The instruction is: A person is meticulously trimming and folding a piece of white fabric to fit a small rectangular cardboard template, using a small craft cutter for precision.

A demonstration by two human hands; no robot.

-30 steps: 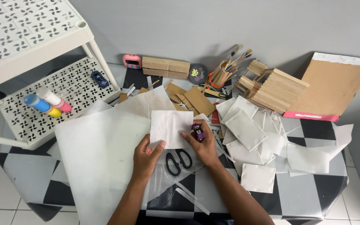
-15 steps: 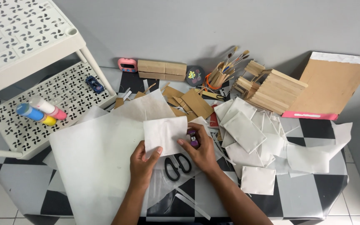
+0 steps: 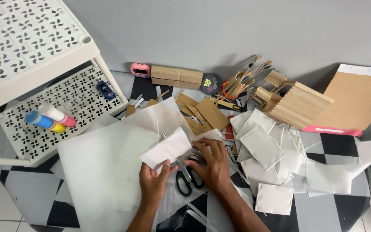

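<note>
Paint tubes, blue, yellow and pink, lie on the lower shelf of a white perforated plastic rack at far left, with a small blue toy car further along the same shelf. Beside the rack, a large translucent white sheet covers the black-and-white chequered table. On it the left hand pinches a folded white paper rectangle between thumb and fingers, lifting it tilted just above the sheet. Black-handled scissors lie shut between the two hands, untouched. The right hand presses flat, fingers spread, on small items beneath it; whether it grips anything cannot be told. Further right lie a heap of finished white paper pouches and a model house of wooden sticks. By the look of it, a fresh pouch is being folded, and the next move seems to call for fastening its open edge.
</note>
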